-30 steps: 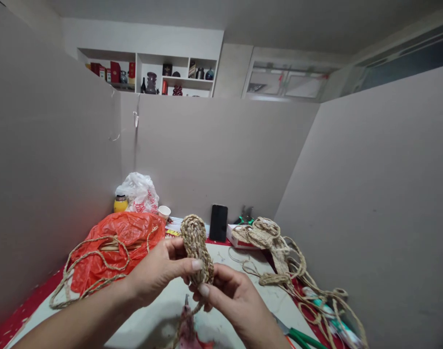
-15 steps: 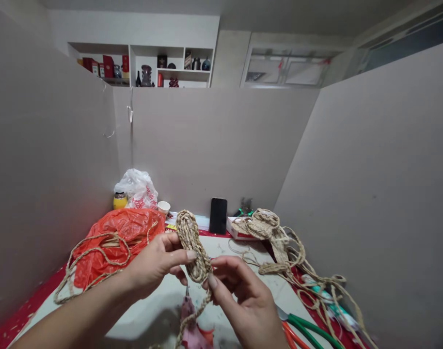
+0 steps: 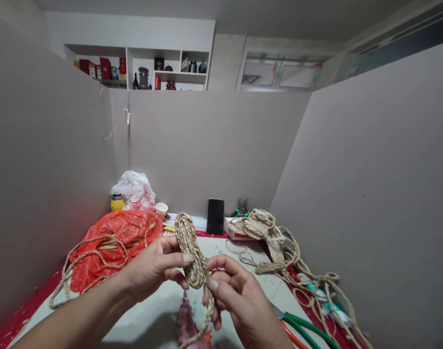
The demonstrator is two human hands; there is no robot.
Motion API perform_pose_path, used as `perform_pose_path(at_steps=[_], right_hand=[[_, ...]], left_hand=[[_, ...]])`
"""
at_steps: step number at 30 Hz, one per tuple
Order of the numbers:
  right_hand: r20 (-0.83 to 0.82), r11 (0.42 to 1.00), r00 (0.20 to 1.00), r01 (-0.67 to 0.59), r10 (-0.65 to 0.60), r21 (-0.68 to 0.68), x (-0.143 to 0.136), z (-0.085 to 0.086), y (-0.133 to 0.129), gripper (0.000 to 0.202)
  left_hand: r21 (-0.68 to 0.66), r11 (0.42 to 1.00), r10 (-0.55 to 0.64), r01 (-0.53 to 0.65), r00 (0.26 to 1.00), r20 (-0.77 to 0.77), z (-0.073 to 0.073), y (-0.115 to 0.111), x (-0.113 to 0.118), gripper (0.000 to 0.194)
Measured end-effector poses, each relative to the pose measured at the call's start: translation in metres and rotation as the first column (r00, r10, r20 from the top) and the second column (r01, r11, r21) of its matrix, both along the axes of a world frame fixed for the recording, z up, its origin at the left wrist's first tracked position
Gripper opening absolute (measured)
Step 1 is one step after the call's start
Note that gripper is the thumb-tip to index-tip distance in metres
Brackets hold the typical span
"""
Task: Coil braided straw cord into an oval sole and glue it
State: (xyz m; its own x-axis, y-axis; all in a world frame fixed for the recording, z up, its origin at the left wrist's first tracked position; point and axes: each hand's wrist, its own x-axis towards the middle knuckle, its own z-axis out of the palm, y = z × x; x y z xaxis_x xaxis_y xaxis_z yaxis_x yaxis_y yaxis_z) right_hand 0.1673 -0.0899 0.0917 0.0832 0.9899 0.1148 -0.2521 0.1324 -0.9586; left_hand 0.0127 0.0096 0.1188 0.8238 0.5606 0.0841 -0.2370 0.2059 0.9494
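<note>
My left hand [image 3: 154, 266] holds an oval coil of braided straw rope [image 3: 189, 247] upright, thumb on its front and fingers behind. At the coil's lower right edge, my right hand [image 3: 239, 295] has thumb and forefinger closed on the rope where it leaves the coil. From there the loose rope tail [image 3: 209, 310] hangs down and curves left. A small dark, thin bit shows by the right forefinger, too small to name. Beneath the coil, a stained pink tool [image 3: 187, 315] points its metal tip upward. Close to my right wrist lies a tool with green and orange handles [image 3: 305, 329].
A red plastic bag [image 3: 108, 261] with rope on it lies left. Behind are a white bag [image 3: 136, 191], yellow jar [image 3: 117, 202], paper cup [image 3: 161, 209] and upright phone [image 3: 215, 216]. Rope [image 3: 261, 225] heaps over a box and down the right edge. Grey partitions [image 3: 207, 145] surround the table.
The view has shifted slightly. My right hand's lower fingers have moved down, and the rope tail now hangs straighter beside them. Both hands keep hold of the coil.
</note>
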Motion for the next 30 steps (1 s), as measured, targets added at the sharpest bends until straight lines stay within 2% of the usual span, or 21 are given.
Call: perform_pose_path(at_steps=[5, 11, 16, 21, 25, 30], right_hand=[[-0.097, 0.994, 0.989, -0.11, 0.11, 0.003, 0.001, 0.006, 0.002, 0.031], [-0.022, 0.986, 0.986, -0.166, 0.166, 0.01, 0.002, 0.008, 0.008, 0.034], [-0.032, 0.983, 0.982, -0.186, 0.186, -0.001, 0.004, 0.002, 0.012, 0.033], [-0.034, 0.989, 0.989, -0.142, 0.143, 0.029, 0.005, -0.003, 0.014, 0.03], [-0.042, 0.98, 0.98, -0.191, 0.193, 0.05, 0.006, -0.002, 0.015, 0.029], [0.052, 0.981, 0.981, -0.188, 0.186, 0.041, 0.007, 0.0, 0.016, 0.035]], left_hand=[[0.003, 1.0, 0.013, -0.013, 1.0, 0.011, 0.0, -0.002, 0.0, 0.019], [0.02, 1.0, 0.023, -0.023, 0.999, 0.025, 0.002, -0.005, 0.002, 0.016], [0.029, 0.999, 0.027, -0.028, 0.999, 0.024, 0.002, -0.007, 0.0, 0.018], [0.024, 1.0, 0.012, -0.012, 1.0, 0.021, 0.0, -0.006, 0.002, 0.019], [0.016, 1.0, 0.019, -0.019, 1.0, 0.02, -0.002, -0.006, 0.003, 0.017], [0.043, 0.999, 0.028, -0.028, 1.0, 0.001, -0.002, -0.007, 0.003, 0.018]])
